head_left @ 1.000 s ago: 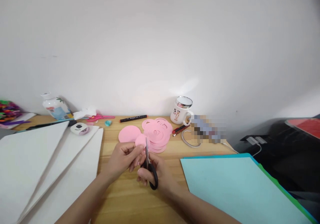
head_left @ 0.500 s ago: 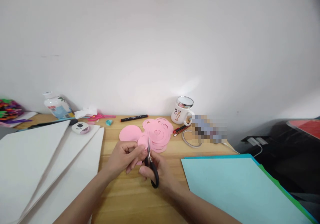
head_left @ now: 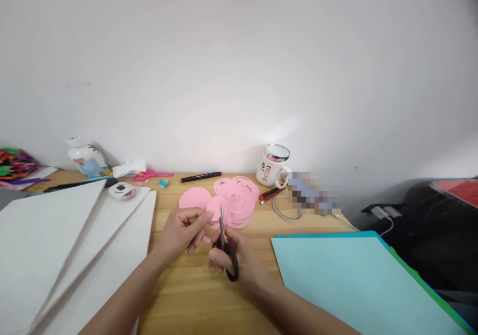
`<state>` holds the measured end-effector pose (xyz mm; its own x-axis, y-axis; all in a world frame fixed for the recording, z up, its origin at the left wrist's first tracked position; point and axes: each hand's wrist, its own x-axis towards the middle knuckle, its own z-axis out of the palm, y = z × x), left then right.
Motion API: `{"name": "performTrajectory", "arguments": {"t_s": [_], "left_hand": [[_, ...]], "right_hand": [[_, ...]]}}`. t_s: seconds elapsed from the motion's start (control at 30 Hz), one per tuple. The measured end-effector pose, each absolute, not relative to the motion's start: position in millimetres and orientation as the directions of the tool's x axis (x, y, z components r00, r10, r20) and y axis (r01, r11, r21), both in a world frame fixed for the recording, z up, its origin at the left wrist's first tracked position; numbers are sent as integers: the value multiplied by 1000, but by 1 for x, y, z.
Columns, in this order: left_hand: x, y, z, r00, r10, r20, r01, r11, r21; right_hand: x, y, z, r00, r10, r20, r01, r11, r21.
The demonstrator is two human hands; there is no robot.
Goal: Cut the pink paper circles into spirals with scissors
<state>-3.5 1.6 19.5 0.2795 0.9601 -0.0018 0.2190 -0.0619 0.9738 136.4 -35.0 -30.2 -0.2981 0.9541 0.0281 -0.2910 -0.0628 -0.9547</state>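
My left hand [head_left: 182, 233] pinches a small pink paper piece [head_left: 216, 211] above the wooden table [head_left: 186, 290]. Black-handled scissors [head_left: 227, 253] are gripped in my right hand [head_left: 239, 260], with the blades pointing up into the pink piece. Just behind my hands lie a pink paper disc [head_left: 194, 198] and a pile of pink cut-out rings [head_left: 239, 200].
White sheets [head_left: 56, 245] fan out at the left, turquoise and green sheets [head_left: 351, 280] at the right. Along the wall stand a white mug [head_left: 272, 166], a black marker [head_left: 200, 177], pink scissors [head_left: 149, 175], a bottle [head_left: 85, 158], a tape dispenser [head_left: 121, 191] and a tape ring [head_left: 283, 208].
The pink piece has turned a little in my left fingers and the scissor blades have shifted slightly. Both hands stay in nearly the same place.
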Motion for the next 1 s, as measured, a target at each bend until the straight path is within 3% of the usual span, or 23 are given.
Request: {"name": "performTrajectory", "arguments": {"t_s": [0.37, 1.0], "left_hand": [[-3, 1, 19, 253, 965, 71, 224, -130, 966], [4, -4, 14, 361, 932, -15, 196, -60, 979]], "right_hand": [[134, -35, -30, -291, 957, 7, -307, -86, -948], [136, -32, -24, -302, 939, 166, -376, 43, -925]]}}
